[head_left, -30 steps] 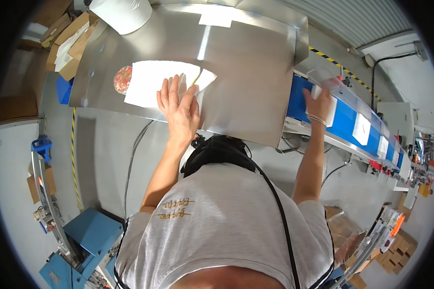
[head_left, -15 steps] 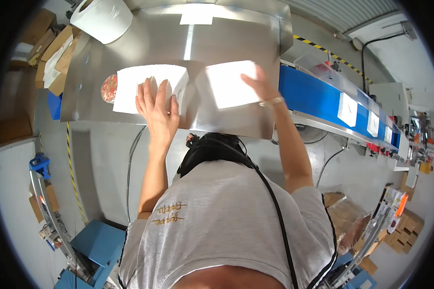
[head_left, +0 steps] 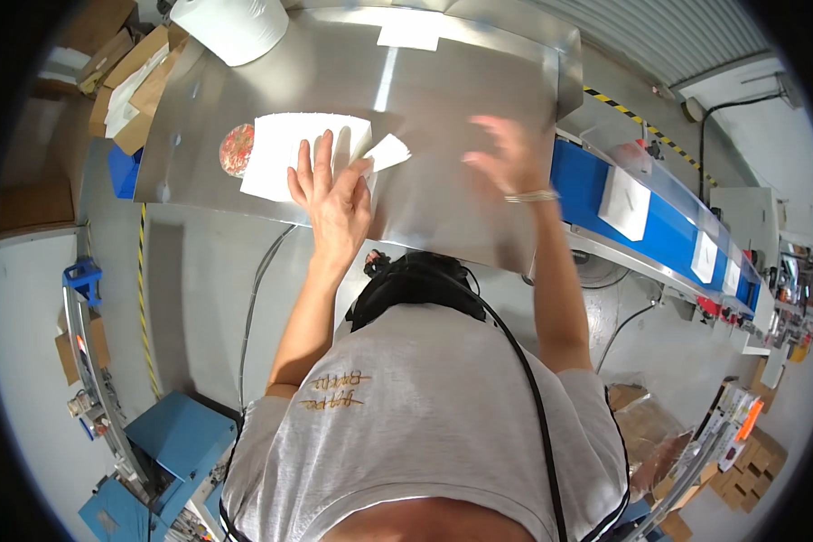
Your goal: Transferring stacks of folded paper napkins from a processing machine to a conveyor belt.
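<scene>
Left hand (head_left: 333, 197), at eleven o'clock, lies spread on the white stack (head_left: 285, 149); blurred right hand (head_left: 518, 164), at one o'clock, hangs unclenched above the table (head_left: 461, 77).

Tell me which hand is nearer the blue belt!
Right: the right hand is just left of the blue belt; the left hand lies farther left, on the white stack.
</scene>
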The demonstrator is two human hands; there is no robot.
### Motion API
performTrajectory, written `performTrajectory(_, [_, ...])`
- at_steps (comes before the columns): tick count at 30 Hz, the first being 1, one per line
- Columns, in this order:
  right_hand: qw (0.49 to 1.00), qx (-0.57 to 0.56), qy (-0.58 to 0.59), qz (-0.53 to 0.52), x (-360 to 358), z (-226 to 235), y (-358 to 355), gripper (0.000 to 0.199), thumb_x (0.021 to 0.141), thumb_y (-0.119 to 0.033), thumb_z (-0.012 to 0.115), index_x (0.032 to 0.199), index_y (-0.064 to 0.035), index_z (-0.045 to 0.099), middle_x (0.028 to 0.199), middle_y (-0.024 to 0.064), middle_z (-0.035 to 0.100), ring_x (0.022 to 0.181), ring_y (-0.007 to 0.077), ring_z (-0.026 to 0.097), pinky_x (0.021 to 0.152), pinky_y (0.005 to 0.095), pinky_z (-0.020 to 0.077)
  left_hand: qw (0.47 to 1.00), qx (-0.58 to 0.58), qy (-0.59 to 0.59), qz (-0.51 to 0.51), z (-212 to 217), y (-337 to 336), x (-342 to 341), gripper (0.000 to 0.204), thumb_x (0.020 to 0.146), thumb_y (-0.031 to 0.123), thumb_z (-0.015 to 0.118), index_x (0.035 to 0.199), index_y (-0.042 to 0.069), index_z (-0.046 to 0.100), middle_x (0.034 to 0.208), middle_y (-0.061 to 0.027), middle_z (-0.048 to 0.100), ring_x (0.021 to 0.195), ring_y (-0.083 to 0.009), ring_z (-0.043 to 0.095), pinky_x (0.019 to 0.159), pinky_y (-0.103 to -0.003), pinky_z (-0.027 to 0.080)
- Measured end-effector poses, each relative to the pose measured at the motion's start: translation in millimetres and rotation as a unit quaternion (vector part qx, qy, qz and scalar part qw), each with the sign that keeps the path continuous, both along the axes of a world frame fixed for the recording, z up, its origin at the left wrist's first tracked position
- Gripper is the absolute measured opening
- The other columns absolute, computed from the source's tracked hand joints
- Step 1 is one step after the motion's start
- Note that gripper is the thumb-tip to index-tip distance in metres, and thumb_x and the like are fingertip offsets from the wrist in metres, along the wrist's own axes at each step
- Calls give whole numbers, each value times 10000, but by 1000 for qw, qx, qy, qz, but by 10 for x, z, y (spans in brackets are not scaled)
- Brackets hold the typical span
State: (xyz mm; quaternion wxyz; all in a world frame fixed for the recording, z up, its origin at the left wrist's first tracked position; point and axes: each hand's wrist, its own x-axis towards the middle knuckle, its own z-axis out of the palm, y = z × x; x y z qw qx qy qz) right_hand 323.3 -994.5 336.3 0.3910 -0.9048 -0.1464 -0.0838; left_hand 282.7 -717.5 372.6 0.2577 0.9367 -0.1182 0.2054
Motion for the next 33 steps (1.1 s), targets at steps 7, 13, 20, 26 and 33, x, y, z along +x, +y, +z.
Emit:
performTrajectory(7, [976,89,137,142,295,-109,760,490,760,-224,720,1201,-127,530,1272,111,495,1214,247,415,978,373,376,999,-7,30,-17,63,3,36,448,771,202,659,1202,119,568,1463,-205,212,1362,-417,137,1070,-570,105])
performTrajectory(13, [924,254,243,-153,-195,-91,-238,423,805,-312,696,1092,-16,599,938,58,653,815,114,589,746,294,486,1000,16,-2,7,5,203,31,398,802,53,585,1199,76,566,1391,-231,327,1313,-426,244,1063,-533,192])
performTrajectory(20, [853,-156,164,-471,-481,-672,-2077,574,752,-437,706,1114,-8,590,1033,154,646,895,268,624,786,378,482,1000,0,-24,0,-89,157,92,367,759,-4,583,1109,99,625,1374,-169,379,1313,-396,273,1064,-549,181])
performTrajectory(26, [969,-53,114,-212,-136,-35,-614,441,759,-275,713,1141,-102,577,1066,110,629,1042,251,586,853,357,474,999,-7,-26,17,-76,136,63,335,711,-30,576,1004,113,656,1370,-145,393,1326,-383,260,1069,-549,122])
performTrajectory(33, [986,42,61,150,379,-102,969,506,719,-174,726,1188,-165,536,1322,109,449,1256,287,370,913,348,436,999,0,17,-32,38,161,80,354,728,36,618,1070,127,636,1428,-165,310,1356,-406,174,1077,-553,82])
